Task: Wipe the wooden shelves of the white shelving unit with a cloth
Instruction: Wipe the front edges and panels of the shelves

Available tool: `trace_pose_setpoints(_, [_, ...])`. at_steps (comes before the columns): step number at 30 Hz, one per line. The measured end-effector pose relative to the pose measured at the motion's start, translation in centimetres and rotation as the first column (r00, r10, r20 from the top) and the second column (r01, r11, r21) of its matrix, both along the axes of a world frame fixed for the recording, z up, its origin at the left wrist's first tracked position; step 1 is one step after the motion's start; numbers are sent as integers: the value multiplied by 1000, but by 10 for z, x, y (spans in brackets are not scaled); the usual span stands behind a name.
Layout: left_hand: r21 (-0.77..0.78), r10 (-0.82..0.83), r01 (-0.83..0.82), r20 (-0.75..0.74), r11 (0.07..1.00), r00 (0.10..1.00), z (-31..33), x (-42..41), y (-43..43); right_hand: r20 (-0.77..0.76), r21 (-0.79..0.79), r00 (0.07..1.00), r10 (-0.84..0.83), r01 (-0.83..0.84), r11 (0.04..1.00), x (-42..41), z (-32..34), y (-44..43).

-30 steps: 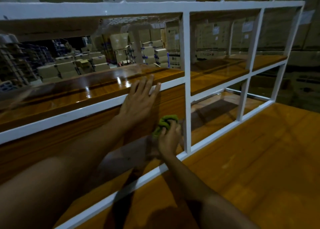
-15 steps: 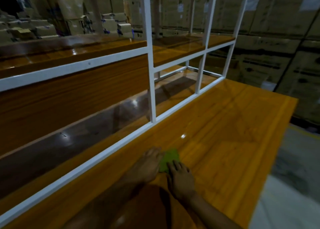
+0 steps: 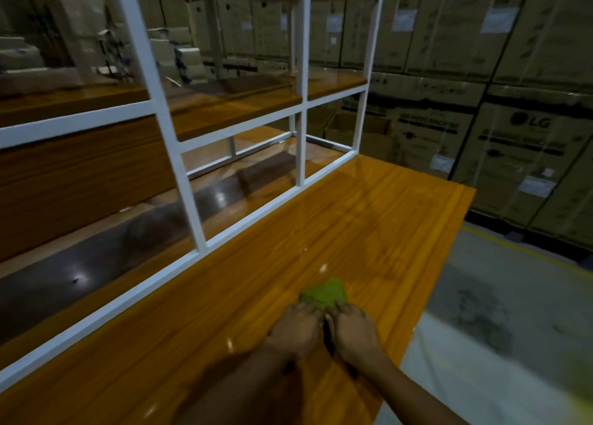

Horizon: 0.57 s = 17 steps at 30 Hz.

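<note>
A green cloth lies flat on the glossy wooden table top in front of the white shelving unit. My left hand and my right hand sit side by side on the near edge of the cloth, fingers curled down onto it. The unit's frame holds a wooden upper shelf and a darker lower shelf behind clear panels. Both hands are outside the frame, to its right front.
Stacked cardboard boxes fill the wall behind and to the right. The table's right edge drops to a grey concrete floor with a yellow line.
My hands came out of the lower shelf opening and brought the cloth onto the table top. The cloth now lies spread flat, and the view has swung right.
</note>
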<state>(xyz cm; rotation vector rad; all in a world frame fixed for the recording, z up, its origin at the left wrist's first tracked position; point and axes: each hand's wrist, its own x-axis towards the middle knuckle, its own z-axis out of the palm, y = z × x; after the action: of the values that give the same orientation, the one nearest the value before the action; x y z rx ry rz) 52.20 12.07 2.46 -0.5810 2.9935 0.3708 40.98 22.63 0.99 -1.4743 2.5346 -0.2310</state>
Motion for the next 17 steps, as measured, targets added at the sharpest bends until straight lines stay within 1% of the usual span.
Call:
trace_pose_setpoints(2, [0, 20, -20, 53, 1000, 998, 5, -46, 4, -8, 12, 1000, 11, -11, 1000, -45, 3, 5])
trace_pose_setpoints(5, [16, 29, -30, 36, 999, 999, 3, -110, 4, -33, 15, 999, 32, -31, 999, -108, 5, 11])
trace_pose_setpoints(6, [5, 26, -27, 37, 1000, 999, 2, -130, 3, -46, 33, 998, 37, -36, 999, -127, 4, 11])
trace_pose_setpoints(8, [31, 48, -49, 32, 998, 998, -2, -165, 3, -45, 51, 997, 60, -58, 997, -162, 3, 11])
trace_pose_setpoints(12, [55, 77, -80, 57, 995, 995, -3, -220, 1, -32, 121, 997, 70, -66, 990, -216, 6, 5])
trace_pose_setpoints(17, [70, 59, -61, 33, 996, 998, -9, -285, -21, -23, 144, 999, 46, -43, 989, -274, 8, -8])
